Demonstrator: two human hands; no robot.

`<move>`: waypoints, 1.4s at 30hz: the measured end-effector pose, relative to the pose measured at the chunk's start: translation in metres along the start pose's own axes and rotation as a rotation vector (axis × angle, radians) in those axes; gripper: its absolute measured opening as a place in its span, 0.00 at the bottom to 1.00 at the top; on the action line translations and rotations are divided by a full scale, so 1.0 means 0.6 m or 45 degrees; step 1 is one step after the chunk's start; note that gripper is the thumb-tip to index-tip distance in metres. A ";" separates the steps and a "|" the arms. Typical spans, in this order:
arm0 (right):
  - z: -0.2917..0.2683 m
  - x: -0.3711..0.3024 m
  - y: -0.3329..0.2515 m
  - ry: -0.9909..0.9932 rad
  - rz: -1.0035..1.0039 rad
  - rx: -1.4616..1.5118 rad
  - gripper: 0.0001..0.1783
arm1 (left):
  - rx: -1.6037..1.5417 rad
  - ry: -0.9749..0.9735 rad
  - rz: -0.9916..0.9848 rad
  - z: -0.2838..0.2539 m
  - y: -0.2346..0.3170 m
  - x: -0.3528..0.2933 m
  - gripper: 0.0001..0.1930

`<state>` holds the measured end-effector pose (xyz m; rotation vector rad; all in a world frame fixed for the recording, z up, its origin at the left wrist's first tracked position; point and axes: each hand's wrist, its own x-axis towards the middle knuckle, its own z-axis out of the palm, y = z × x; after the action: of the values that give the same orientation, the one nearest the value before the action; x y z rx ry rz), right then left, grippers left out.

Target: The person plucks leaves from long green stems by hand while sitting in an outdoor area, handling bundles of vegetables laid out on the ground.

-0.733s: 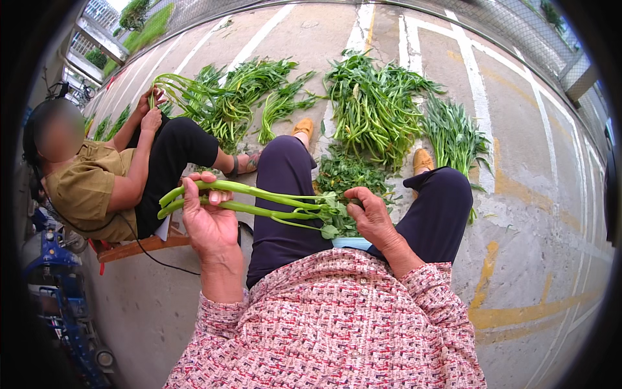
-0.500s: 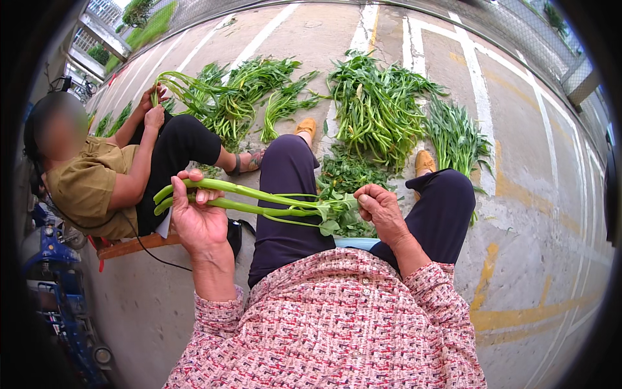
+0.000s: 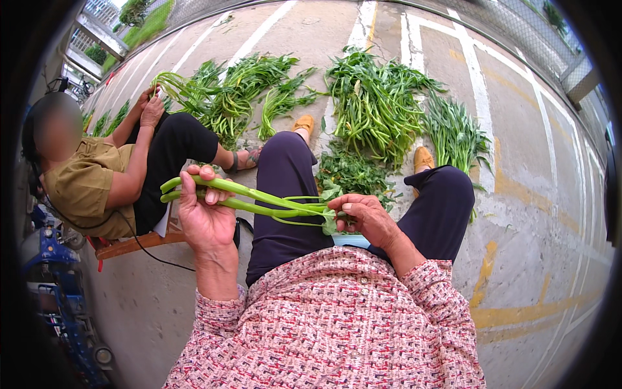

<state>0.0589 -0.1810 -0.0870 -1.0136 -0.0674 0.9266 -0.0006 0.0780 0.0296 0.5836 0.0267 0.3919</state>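
Green stems point(image 3: 258, 194), a small bunch, held mid-view over the dark trousers point(image 3: 280, 172), running from about 9 o'clock to the centre. Two thick stalks plus a few thin side shoots.

Left hand point(image 3: 208, 223): at 9 o'clock, palm up, thumb and fingers closed around the thick part, just short of the butt ends. Right hand point(image 3: 366, 220): just past centre toward 4 o'clock, thumb and forefinger pinched together at the leafy end. Exactly which shoot or leaf sits between the fingertips is hidden.

Handling, my read: light, so no load issue. Thick stalks look crisp: stiff enough to hold straight from one end, likely to snap if bent hard or crushed if squeezed. Skin looks smooth and a bit glossy, so may slip under a loose grip; can't tell if it's wet. Thin shoots and leaves point(image 3: 329, 225) look soft, easy to tear.

Best hold: thick section near the butt ends, firm but not crushing. At the leafy end, a light fingertip pinch.

Orientation: long axis near 9-to-3, tipped slightly clockwise. Butt ends point to 9, poking out beyond the left hand; leafy ends point just past 3, toward the right hand. Stalks spread slightly near the butts, converge at the leaves.

Loose leaf pile point(image 3: 353, 170) on the ground, 1 o'clock from the leafy end.
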 end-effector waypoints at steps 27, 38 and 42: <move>-0.021 0.011 0.033 0.333 -0.177 -0.138 0.06 | 0.216 0.099 0.169 0.012 -0.001 -0.003 0.09; 0.005 0.000 0.012 0.051 -0.055 -0.100 0.10 | 0.241 0.143 0.105 0.018 -0.020 -0.009 0.08; 0.008 -0.003 0.009 -0.004 -0.040 -0.127 0.11 | 0.272 0.147 0.102 0.022 -0.028 -0.010 0.08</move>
<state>0.0523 -0.1777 -0.0873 -1.1003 -0.1333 0.9033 0.0017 0.0563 0.0312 0.7740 0.1583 0.5039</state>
